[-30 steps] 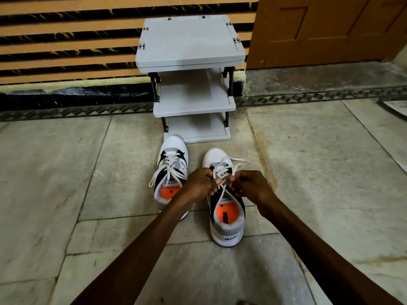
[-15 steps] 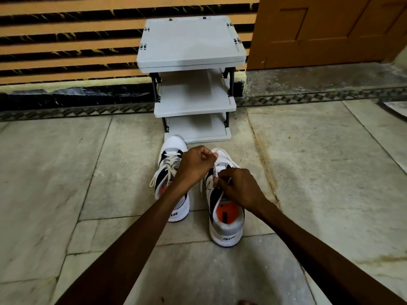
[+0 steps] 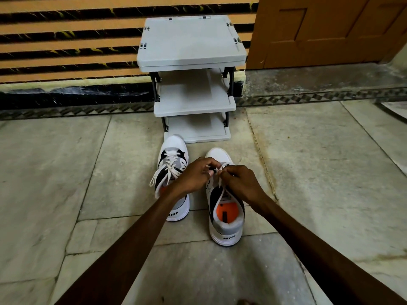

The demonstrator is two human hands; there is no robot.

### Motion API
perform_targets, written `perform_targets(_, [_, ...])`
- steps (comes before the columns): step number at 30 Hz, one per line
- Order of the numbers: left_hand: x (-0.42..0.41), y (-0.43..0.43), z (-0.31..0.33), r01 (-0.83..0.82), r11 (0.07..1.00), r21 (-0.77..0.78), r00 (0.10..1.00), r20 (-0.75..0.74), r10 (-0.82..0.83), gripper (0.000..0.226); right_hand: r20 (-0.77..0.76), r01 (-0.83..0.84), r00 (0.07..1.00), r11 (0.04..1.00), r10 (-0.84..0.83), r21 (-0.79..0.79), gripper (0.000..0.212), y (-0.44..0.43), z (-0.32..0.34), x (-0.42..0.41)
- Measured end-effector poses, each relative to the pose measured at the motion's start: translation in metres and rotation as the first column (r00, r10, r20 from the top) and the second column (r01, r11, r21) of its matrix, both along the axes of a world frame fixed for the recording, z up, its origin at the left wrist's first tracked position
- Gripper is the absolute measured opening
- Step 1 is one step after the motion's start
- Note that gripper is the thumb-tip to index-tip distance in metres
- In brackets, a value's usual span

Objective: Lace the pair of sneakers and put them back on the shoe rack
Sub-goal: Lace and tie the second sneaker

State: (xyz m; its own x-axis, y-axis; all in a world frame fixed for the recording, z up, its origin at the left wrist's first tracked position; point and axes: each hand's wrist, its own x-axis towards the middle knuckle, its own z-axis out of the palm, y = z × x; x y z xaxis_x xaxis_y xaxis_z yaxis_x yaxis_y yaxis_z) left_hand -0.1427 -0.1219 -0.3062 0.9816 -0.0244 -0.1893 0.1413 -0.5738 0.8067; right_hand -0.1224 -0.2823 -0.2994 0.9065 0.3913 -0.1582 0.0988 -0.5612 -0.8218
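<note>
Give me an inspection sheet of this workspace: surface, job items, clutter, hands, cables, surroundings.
Surface: stone tile floor, stained, bare around the shoes.
Job's things: left sneaker laced, lace ends loose, standing before the shoe rack; right sneaker beside it, lace being worked; rack shelves hold nothing.
Clutter: nothing seen.
Grippers: left hand and right hand both pinch the lace over the right sneaker.
Cables: nothing seen.
Surroundings: striped wall behind the rack, wooden door to its right.

Both hands, left point(image 3: 195, 176) and right point(image 3: 239, 183), pinching the white lace point(image 3: 219, 183) over the right sneaker point(image 3: 224, 219); left sneaker point(image 3: 172, 164) alongside, toes toward the shoe rack point(image 3: 191, 60).
</note>
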Motion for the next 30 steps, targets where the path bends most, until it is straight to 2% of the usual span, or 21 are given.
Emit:
perform_targets(3, [0.001,0.002,-0.003,0.045,0.998,0.051,0.999,0.012,-0.046,0.017,-0.009,0.001,1.0,1.0,-0.001,-0.003,0.033,0.0,0.0,0.001])
perform_targets(6, [0.001,0.003,-0.005,0.008,0.99,0.138,0.997,0.079,-0.019,0.007,0.003,0.035,0.999,0.999,-0.035,0.028,0.038,-0.001,-0.004,0.002])
perform_targets(11, [0.004,0.007,0.003,-0.05,0.979,0.196,0.987,0.162,0.018,0.014,0.04,0.133,0.99,0.989,-0.136,0.066,0.029,-0.003,-0.004,0.005])
perform_targets(13, [0.002,0.009,0.008,-0.065,0.982,0.179,0.984,0.175,0.033,0.016,0.003,0.142,0.99,0.986,-0.143,0.092,0.024,-0.002,-0.001,0.006])
perform_targets(16, [-0.004,0.008,0.015,-0.065,0.993,0.094,0.987,0.15,0.051,0.019,-0.114,0.18,0.98,0.974,-0.164,0.141,0.018,-0.003,0.002,0.009])
perform_targets(19, [-0.012,0.003,0.019,0.007,0.999,0.049,0.998,0.055,-0.01,0.014,-0.243,0.208,0.958,0.953,-0.153,0.222,0.018,-0.009,0.003,0.011])
perform_targets(22, [-0.018,-0.006,0.016,0.058,0.998,0.012,0.998,-0.021,-0.058,0.009,-0.292,0.214,0.947,0.943,-0.136,0.255,0.019,-0.014,0.002,0.012])
perform_targets(26, [-0.018,-0.021,0.01,-0.073,0.997,0.015,0.996,-0.049,0.074,0.015,-0.277,0.188,0.954,0.946,-0.112,0.265,0.015,-0.016,0.005,0.012])
perform_targets(30, [-0.013,-0.028,0.004,-0.242,0.97,0.025,0.97,-0.015,0.242,0.029,-0.174,0.132,0.98,0.972,-0.098,0.196,0.004,-0.017,0.008,0.013])
